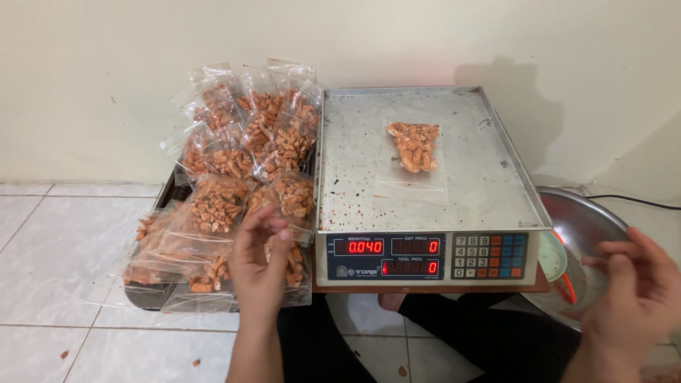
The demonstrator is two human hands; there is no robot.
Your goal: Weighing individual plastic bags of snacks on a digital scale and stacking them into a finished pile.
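Snack bag (414,152) lay on scale platter (425,191), long axis twelve-to-six, at one o'clock from left hand (259,261), eleven o'clock from right hand (635,284); both empty, fingers loosely curled; left nearer.

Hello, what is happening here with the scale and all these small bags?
A person sits on the tiled floor behind a digital scale. One clear bag of orange-brown snack pieces lies alone on the steel weighing pan, and the red display is lit. The left hand hovers empty over a pile of filled bags stacked left of the scale, against the wall. The right hand, also holding nothing, is at the rim of a metal bowl on the right.
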